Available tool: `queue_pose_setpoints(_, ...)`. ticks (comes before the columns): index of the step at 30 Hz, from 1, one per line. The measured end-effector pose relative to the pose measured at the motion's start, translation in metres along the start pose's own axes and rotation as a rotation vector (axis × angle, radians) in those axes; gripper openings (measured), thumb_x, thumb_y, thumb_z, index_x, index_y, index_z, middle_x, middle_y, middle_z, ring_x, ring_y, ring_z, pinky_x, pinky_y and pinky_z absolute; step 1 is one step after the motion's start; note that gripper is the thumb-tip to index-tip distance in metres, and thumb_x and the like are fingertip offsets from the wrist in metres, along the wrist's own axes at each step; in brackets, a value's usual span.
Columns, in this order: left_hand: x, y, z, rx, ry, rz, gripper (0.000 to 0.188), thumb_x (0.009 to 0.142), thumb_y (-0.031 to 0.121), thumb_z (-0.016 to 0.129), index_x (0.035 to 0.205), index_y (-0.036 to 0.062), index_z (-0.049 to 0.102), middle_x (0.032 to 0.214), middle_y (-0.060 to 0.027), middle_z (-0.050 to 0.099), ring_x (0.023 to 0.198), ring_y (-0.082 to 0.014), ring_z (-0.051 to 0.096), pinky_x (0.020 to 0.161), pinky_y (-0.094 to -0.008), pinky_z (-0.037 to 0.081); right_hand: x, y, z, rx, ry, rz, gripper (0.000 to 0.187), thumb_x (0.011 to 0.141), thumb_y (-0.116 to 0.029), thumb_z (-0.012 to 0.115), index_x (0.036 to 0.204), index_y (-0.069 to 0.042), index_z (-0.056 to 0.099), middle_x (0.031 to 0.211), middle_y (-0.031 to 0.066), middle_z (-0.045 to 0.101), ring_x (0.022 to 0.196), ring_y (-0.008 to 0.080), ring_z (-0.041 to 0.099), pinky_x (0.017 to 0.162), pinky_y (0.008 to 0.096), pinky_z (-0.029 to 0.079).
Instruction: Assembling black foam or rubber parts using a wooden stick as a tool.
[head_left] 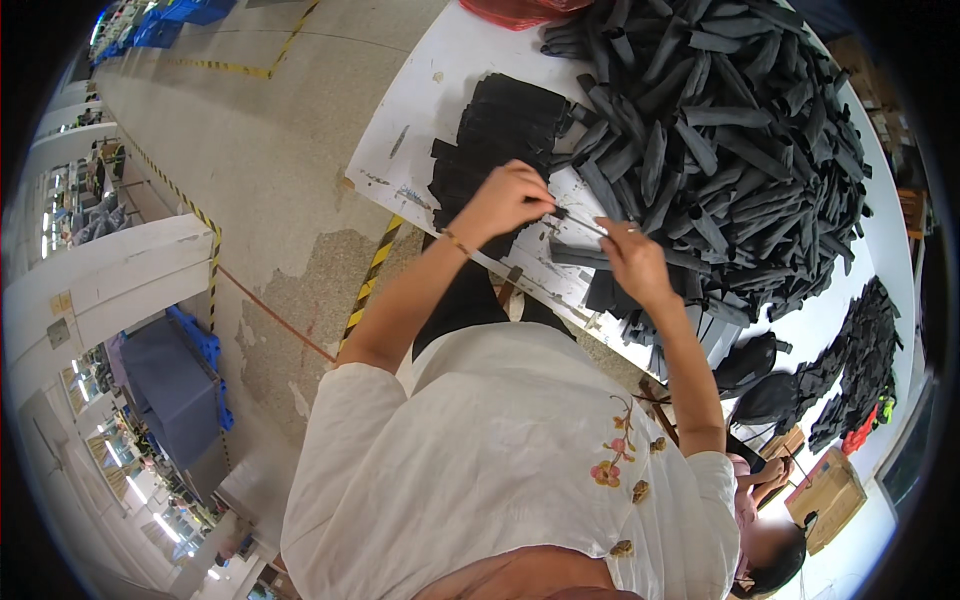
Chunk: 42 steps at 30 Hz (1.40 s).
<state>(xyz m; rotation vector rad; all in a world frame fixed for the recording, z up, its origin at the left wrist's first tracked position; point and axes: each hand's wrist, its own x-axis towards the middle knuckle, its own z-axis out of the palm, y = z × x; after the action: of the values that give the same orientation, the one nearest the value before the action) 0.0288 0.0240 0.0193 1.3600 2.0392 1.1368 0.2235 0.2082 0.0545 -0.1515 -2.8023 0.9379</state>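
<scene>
Over the table's near edge, my left hand (515, 202) is closed, its fingertips pinched at a small black piece (561, 213). To its right, my right hand (636, 262) is closed around a thin, greyish rod-like tool (585, 225) that points toward the left fingertips. Whether the rod's tip is inside the black piece is too small to tell. Beneath and beyond my left hand lie neat rows of flat black fabric strips (515, 115). A big heap of black fabric tubes (720, 150) spreads past my right hand, with a few loose tubes (578, 254) beside its fingers.
All this lies on a white table (400, 130). A red plastic bag (520, 10) is at its far edge. More black pieces (860, 350) are at the right. A co-worker (765, 530) sits at the lower right near a cardboard box (828, 498). Yellow-black tape (375, 270) marks the floor.
</scene>
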Motion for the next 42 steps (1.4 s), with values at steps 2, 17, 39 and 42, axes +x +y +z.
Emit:
queue_pose_setpoints(2,0.008,0.033,0.013,0.154,-0.010,0.171,0.012,0.068,0.017,0.075,0.079,0.0135,0.073,0.093,0.0015,0.066,0.105,-0.0223,0.054,0.094,-0.0389,0.040,0.001,0.000,0.031,0.262,0.052,0.071,0.013,0.088,-0.009,0.060,0.099,-0.003,0.063,0.076,0.0167,0.061,0.068,0.0309,0.062,0.062,0.0379,0.049)
queue_pose_setpoints(17,0.001,0.044,0.041,-1.690,0.915,-0.684,0.019,0.084,0.017,0.072,0.091,0.0015,0.062,0.082,-0.0103,0.064,0.071,-0.0230,0.065,0.073,-0.0377,0.057,0.006,-0.059,0.088,0.444,0.147,0.422,0.009,0.092,-0.004,0.053,0.089,0.003,0.051,0.072,0.0215,0.058,0.064,0.0383,0.059,0.059,0.0427,0.045)
queue_pose_setpoints(39,0.019,0.031,0.037,-1.358,0.973,-0.792,0.016,0.084,0.016,0.071,0.080,0.0049,0.061,0.058,-0.0041,0.055,0.037,-0.0076,0.040,0.033,-0.0207,0.025,-0.091,-0.067,0.038,0.483,-0.191,0.573,0.007,0.095,-0.010,0.052,0.097,-0.004,0.051,0.060,0.0199,0.055,0.054,0.0370,0.059,0.047,0.0412,0.043)
queue_pose_setpoints(42,0.021,0.047,0.055,-1.466,0.813,-0.837,0.022,0.083,0.024,0.073,0.083,0.0061,0.061,0.054,-0.0026,0.050,0.034,-0.0078,0.037,0.033,-0.0218,0.021,-0.111,-0.071,-0.001,0.204,-0.154,0.388,0.007,0.094,-0.011,0.053,0.097,-0.006,0.049,0.062,0.0187,0.056,0.053,0.0360,0.059,0.045,0.0421,0.044)
